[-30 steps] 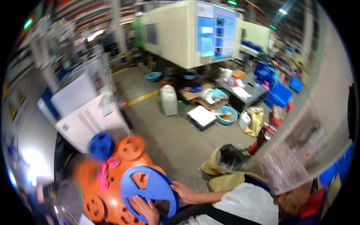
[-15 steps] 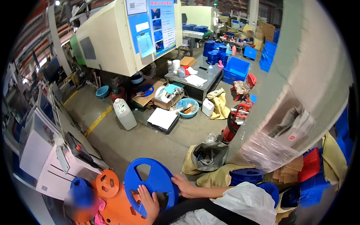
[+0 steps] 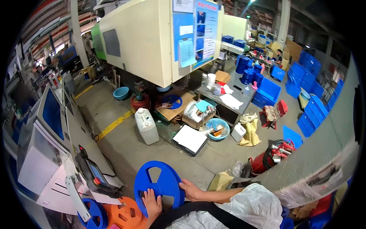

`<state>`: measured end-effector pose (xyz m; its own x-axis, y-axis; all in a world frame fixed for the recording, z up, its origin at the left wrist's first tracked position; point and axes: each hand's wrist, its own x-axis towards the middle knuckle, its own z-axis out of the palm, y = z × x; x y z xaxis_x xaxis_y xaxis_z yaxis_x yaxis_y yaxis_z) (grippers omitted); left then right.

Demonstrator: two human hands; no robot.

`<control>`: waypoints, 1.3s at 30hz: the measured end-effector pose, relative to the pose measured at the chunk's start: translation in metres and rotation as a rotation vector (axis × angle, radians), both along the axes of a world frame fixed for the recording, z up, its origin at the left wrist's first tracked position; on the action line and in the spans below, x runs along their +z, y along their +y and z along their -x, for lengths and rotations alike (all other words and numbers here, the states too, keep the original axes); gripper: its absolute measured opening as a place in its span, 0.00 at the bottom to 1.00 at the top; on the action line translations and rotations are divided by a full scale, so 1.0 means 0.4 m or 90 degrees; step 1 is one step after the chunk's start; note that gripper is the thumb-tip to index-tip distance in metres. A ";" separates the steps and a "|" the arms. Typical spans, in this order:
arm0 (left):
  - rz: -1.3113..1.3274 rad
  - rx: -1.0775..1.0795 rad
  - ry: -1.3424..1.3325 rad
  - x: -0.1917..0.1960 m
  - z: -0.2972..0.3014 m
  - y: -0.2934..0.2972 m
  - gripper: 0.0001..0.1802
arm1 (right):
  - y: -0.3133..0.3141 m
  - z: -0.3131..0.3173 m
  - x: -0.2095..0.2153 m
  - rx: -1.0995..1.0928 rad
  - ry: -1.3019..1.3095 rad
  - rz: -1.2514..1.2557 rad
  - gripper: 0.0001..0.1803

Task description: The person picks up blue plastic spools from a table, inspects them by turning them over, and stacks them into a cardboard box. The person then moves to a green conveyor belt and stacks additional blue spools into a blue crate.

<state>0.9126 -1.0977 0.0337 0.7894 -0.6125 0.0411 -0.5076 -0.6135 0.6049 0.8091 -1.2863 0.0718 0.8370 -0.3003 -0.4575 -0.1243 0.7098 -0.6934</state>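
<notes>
A blue plastic reel (image 3: 159, 186) was grasped by both hands at the lower centre of the frame: the left hand (image 3: 152, 202) was laid against its lower rim with the fingers spread on the face, and the right hand (image 3: 190, 189) was closed on its right edge. The reel was held upright, tilted slightly, above the concrete floor (image 3: 126, 149). Just below and to the left of it, an orange reel (image 3: 124, 214) and another blue reel (image 3: 93, 213) were seen lying in the lower left of the frame, beside a white machine cabinet (image 3: 45, 160) with a small control pendant (image 3: 95, 175). A white plastic jerrycan (image 3: 146, 126) was seen standing at the centre of the frame, well apart from the hands, with a white tray (image 3: 190, 139) to its right. A red fire extinguisher (image 3: 272, 156) was seen lying at the right.
</notes>
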 end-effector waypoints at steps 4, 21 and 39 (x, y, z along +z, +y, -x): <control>-0.016 0.001 0.020 -0.020 -0.190 -0.067 0.30 | -0.079 -0.191 -0.030 0.015 0.031 -0.055 0.15; 0.185 -0.242 0.266 0.120 -0.822 -0.357 0.13 | -0.384 -0.911 -0.079 -0.073 0.006 -0.065 0.11; -0.071 -0.747 0.396 -0.003 -0.931 -0.929 0.17 | -0.491 -0.602 -0.086 -0.689 0.060 -0.208 0.12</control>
<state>1.2851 -1.4695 0.0326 -0.3361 -0.9145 -0.2251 -0.4250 -0.0660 0.9028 1.0499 -1.4828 0.0375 0.1682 -0.7003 -0.6938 0.6228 0.6210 -0.4759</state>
